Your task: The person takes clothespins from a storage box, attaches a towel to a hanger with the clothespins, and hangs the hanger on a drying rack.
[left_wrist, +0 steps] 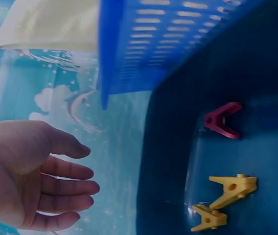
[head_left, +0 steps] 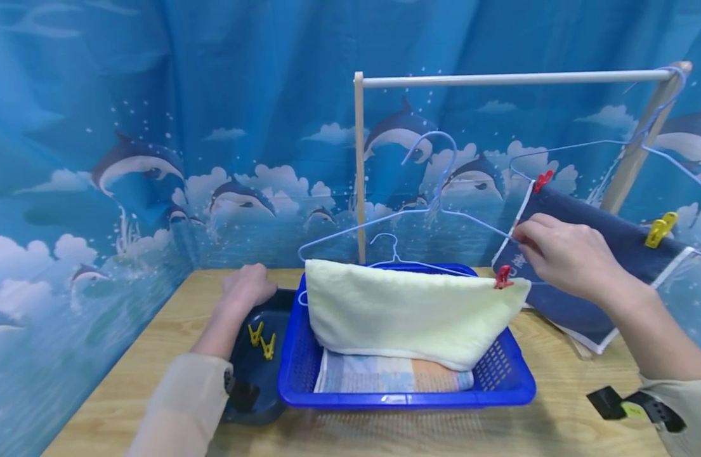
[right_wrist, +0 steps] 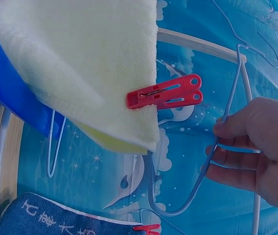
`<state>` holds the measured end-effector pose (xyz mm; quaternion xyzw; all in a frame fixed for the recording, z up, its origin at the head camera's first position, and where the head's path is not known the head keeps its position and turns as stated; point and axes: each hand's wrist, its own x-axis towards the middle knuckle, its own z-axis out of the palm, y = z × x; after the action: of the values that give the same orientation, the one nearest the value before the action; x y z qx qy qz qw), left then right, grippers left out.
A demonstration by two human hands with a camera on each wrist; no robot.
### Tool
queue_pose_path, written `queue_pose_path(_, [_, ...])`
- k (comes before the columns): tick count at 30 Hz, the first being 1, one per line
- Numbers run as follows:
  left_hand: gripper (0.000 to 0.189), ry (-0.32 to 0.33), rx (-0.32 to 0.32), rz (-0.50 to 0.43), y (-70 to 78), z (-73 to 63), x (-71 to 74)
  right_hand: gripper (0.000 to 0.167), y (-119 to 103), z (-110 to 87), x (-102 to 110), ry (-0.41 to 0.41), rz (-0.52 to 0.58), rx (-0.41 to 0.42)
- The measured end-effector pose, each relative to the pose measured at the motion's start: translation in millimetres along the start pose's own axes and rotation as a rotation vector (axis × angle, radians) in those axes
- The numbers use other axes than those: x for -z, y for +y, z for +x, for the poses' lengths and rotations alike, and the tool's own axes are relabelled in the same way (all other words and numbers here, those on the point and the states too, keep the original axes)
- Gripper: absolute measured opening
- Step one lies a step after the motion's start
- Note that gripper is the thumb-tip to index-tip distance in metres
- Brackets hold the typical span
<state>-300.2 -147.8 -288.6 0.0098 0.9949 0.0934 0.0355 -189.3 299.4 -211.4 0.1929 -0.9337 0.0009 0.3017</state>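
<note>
The right hand (head_left: pixel 575 257), grip pinching a wire hanger (head_left: pixel 436 204), is holding a pale yellow towel (head_left: pixel 396 311) over the blue basket (head_left: pixel 407 400); the left hand (head_left: pixel 249 285), fingers apart, is hovering near the dark tub (head_left: pixel 270 393).

Bright head view — wrist views dimmer, bluish.

Wire hanger (head_left: pixel 434 205): pale blue, hook upright, above blue basket (head_left: pixel 407 400)
Towel (head_left: pixel 407 311): pale yellow, draped over hanger
Red clip (head_left: pixel 503 278): pinching towel's right end
Loose clips (left_wrist: pixel 234 188): two yellow, one red, in basin (head_left: pixel 264 384) left of basket
</note>
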Motion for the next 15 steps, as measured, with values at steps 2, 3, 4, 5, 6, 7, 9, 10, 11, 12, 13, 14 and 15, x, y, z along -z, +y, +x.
queue_pose_path(2, [0.021,-0.01,-0.021,0.02,-1.0,3.8,-3.9,0.02,0.1,0.1,0.3,-0.002,-0.002,-0.001])
queue_pose_path(3, [0.021,-0.02,-0.033,0.029,-1.4,5.0,-6.1,0.02,0.2,0.3,0.3,-0.001,-0.003,-0.001])
queue_pose_path(4, [0.02,-0.032,-0.047,0.042,-1.5,5.9,-8.1,0.02,0.4,0.5,0.2,0.0,-0.005,0.001])
queue_pose_path(5, [0.02,-0.047,-0.059,0.048,-1.6,6.5,-10.1,0.02,0.5,0.7,0.2,0.0,-0.006,0.003])
queue_pose_path(6, [0.02,-0.059,-0.072,0.055,-1.1,6.8,-11.6,0.02,0.6,1.0,0.1,0.002,-0.007,0.006])
queue_pose_path(7, [0.02,-0.071,-0.084,0.063,-0.8,7.5,-13.2,0.02,0.7,1.1,-0.1,0.004,-0.007,0.009])
queue_pose_path(9, [0.019,-0.107,-0.103,0.064,0.2,8.7,-16.3,0.02,0.9,1.4,-0.3,0.006,-0.007,0.013])
queue_pose_path(10, [0.018,-0.123,-0.122,0.068,0.5,9.5,-17.9,0.02,0.9,1.4,-0.3,0.006,-0.007,0.014])
queue_pose_path(11, [0.017,-0.14,-0.139,0.066,1.0,10.3,-19.8,0.02,0.9,1.4,-0.3,0.007,-0.006,0.014])
queue_pose_path(12, [0.015,-0.164,-0.156,0.058,1.5,11.1,-21.8,0.02,0.9,1.5,-0.2,0.007,-0.006,0.015])
queue_pose_path(13, [0.013,-0.196,-0.172,0.043,1.6,11.9,-24.3,0.02,0.8,1.6,-0.2,0.008,-0.006,0.016])
queue_pose_path(14, [0.012,-0.234,-0.185,0.021,1.9,12.2,-26.7,0.02,0.7,1.7,-0.1,0.009,-0.006,0.017])
queue_pose_path(15, [0.012,-0.271,-0.199,0.005,2.2,12.4,-29.1,0.02,0.6,1.8,-0.1,0.009,-0.006,0.017])
